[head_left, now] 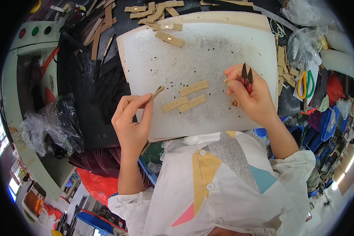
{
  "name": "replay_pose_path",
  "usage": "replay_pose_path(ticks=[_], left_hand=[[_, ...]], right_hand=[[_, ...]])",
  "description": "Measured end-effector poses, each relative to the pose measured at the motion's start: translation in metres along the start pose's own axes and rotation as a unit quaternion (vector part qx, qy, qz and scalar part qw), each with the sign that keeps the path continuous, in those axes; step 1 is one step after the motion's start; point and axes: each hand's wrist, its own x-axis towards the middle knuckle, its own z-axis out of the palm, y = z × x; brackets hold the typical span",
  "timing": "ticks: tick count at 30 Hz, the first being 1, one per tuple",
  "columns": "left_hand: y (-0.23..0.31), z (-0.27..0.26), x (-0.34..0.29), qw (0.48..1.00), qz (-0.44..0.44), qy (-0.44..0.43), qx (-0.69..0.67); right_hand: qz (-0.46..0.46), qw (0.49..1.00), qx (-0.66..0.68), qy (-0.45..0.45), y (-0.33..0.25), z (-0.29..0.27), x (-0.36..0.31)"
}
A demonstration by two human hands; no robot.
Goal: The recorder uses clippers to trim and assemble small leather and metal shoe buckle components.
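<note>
Between thumb and fingers, my left hand (130, 124) pinches a folded tan strap (157, 93), held over the left part of the white board (244, 43). My right hand (259, 100) is closed around small red-handled thread snips (245, 74), blades pointing away from me. Its thumb and forefinger also pinch a small gold-coloured metal piece (226, 78). More gold-coloured pieces (235, 102) show below that thumb; whether they are held or lie on the board I cannot tell. Three tan strips with small holes (194, 87) lie between my hands, with tiny black bits scattered around.
Two tan straps with gold fittings (169, 39) lie at the board's far edge, and several more are piled (155, 13) beyond. Yellow-and-green-handled scissors (305, 84) are at the right, near clear plastic bags (305, 43). A grey machine (31, 43) stands left, beside crumpled plastic (53, 126).
</note>
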Motion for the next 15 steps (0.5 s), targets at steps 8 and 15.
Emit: replay_pose_path(ticks=[8,15], left_hand=[[0.027,0.012,0.016,0.858,-0.236,-0.028,-0.455],[0.052,0.027,0.016,0.772,-0.292,-0.107,-0.554]], right_hand=[[-0.045,0.996,-0.071,0.002,-0.006,-0.008,0.012],[-0.160,0.977,-0.017,-0.141,-0.033,-0.002,0.005]])
